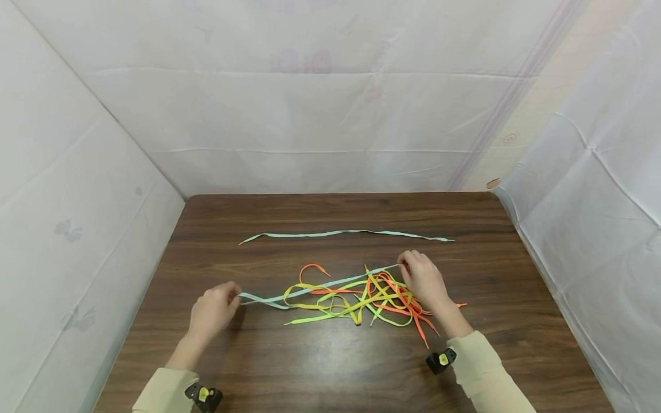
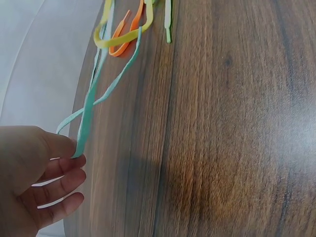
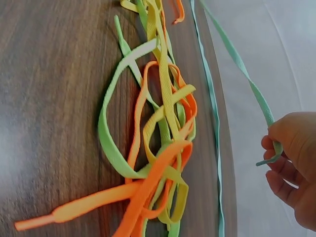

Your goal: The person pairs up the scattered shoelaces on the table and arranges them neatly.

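A light teal shoelace (image 1: 338, 281) is stretched between both hands over a tangle of laces. My left hand (image 1: 214, 310) pinches it between thumb and forefinger at the left; in the left wrist view a loose part of the teal lace (image 2: 118, 79) crosses and dips under a yellow loop (image 2: 123, 38). My right hand (image 1: 423, 278) pinches the lace near its other end, and the tip (image 3: 266, 162) pokes out past the fingers in the right wrist view. Below and between the hands lie tangled yellow (image 1: 356, 312), orange (image 1: 420, 332) and lime green (image 1: 310, 319) laces.
A second teal shoelace (image 1: 330, 233) lies nearly straight across the far part of the brown wooden table (image 1: 320, 367). White sheeting (image 1: 310, 132) hangs behind the table and along both sides. A black wrist camera (image 1: 441, 360) sits at each sleeve.
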The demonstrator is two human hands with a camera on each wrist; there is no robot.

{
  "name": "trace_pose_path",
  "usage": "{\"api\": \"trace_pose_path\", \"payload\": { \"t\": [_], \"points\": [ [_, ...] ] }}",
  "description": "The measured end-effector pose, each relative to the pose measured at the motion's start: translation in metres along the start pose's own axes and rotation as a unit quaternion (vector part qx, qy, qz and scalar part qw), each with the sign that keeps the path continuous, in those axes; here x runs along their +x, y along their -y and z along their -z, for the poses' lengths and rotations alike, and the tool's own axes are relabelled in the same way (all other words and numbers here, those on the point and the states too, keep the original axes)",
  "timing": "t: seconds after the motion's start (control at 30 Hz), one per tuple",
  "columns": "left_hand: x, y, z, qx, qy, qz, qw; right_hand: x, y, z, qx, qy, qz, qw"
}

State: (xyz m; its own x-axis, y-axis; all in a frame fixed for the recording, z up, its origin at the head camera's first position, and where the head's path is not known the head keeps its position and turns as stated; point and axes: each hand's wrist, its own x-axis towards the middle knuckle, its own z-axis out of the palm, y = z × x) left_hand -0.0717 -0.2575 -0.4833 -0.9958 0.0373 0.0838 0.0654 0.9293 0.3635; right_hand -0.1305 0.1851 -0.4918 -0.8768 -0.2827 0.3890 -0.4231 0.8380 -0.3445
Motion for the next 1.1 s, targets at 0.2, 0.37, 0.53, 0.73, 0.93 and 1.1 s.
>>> {"api": "trace_pose_path", "payload": {
  "t": [0.2, 0.37, 0.53, 0.73, 0.93, 1.1],
  "points": [
    [0.002, 0.005, 0.0, -0.001, 0.001, 0.015, 0.9999, 0.0, -0.004, 0.006, -0.006, -0.009, -0.005, 1.0],
    [0.003, 0.008, 0.0, -0.003, -0.002, 0.017, 0.9998, 0.0, -0.01, 0.01, -0.017, -0.021, 0.0, 1.0],
    [0.003, 0.009, 0.0, -0.008, -0.01, 0.013, 0.9998, 0.002, -0.016, 0.015, -0.023, -0.038, 0.001, 0.999],
    [0.004, 0.007, 0.002, -0.011, -0.019, 0.008, 0.9997, 0.004, -0.021, 0.022, -0.029, -0.044, -0.008, 0.999],
    [0.004, 0.005, 0.004, -0.014, -0.016, 0.007, 0.9998, 0.005, -0.027, 0.028, -0.035, -0.058, -0.002, 0.998],
    [0.006, 0.004, 0.006, -0.017, -0.025, 0.008, 0.9995, 0.007, -0.032, 0.033, -0.037, -0.073, 0.005, 0.997]
  ]
}}
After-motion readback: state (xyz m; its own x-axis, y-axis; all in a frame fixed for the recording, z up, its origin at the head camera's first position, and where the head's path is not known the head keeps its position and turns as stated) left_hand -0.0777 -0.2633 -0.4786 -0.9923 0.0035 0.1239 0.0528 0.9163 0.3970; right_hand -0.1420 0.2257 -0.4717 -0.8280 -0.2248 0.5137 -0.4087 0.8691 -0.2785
